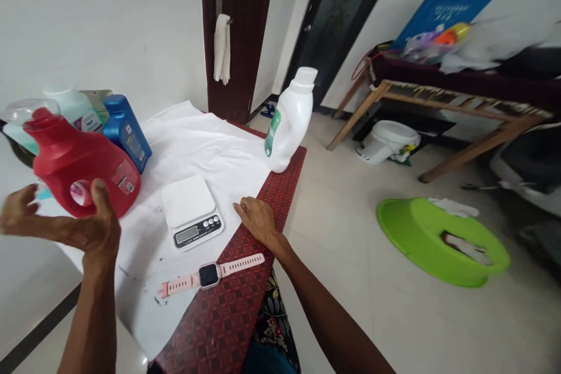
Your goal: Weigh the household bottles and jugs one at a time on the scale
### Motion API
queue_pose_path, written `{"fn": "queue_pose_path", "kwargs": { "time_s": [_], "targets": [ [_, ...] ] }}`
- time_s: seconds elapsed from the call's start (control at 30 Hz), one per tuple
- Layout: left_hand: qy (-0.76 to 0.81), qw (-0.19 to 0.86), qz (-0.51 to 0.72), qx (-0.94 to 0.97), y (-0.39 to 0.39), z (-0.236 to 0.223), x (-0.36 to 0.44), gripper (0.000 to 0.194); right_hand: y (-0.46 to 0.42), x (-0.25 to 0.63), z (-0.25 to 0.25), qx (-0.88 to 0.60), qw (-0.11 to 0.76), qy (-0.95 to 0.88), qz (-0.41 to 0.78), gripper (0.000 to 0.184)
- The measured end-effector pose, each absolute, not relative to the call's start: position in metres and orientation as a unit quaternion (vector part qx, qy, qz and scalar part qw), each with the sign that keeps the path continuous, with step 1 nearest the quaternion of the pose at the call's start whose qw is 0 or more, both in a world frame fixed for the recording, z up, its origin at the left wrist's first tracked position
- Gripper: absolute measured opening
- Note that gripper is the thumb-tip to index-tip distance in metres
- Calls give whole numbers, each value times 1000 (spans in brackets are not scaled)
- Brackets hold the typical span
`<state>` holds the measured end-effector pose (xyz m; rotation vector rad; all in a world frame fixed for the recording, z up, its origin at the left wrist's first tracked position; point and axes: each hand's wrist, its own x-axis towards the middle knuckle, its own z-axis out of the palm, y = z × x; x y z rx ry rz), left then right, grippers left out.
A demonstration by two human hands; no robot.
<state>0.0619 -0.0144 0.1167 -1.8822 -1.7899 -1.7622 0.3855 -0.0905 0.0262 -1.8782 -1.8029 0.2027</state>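
My left hand (pixel 83 225) is raised at the left with its fingers spread and nothing in it. Just behind it stands a red detergent bottle (pixel 94 158) with a handle hole; the hand overlaps its lower part, and I cannot tell whether they touch. My right hand (pixel 256 216) rests near the table's right edge, fingers curled in, with nothing seen in them. Between the hands lies a white digital kitchen scale (pixel 188 204) with nothing on its platform. A pink-strapped smartwatch (pixel 209 275) lies flat in front of the scale. Beyond my right hand, a white detergent bottle (pixel 291 120) stands at the table edge.
A blue bottle (pixel 128 133) and a pale green bottle (pixel 72 106) stand behind the red one. White cloth (pixel 210 149) covers much of the red patterned table (pixel 205 327). On the floor at right are a green basin (pixel 407 234) and a white bucket (pixel 383 140).
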Motion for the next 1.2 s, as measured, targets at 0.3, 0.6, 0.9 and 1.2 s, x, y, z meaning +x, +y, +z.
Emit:
{"fn": "queue_pose_path", "kwargs": {
  "time_s": [0.3,0.6,0.9,1.2],
  "targets": [
    [-441,-427,-421,-668,60,71,97,70,-69,447,91,-698,554,-419,-170,54],
    [-458,-551,-497,-489,92,15,95,65,18,515,103,-692,670,-267,-9,68],
    [-523,-327,-419,-666,95,11,94,38,24,499,98,-634,689,-330,121,61],
    [-576,-245,-316,-713,89,12,101,39,-42,412,123,-602,731,-312,75,42]
  ]
}}
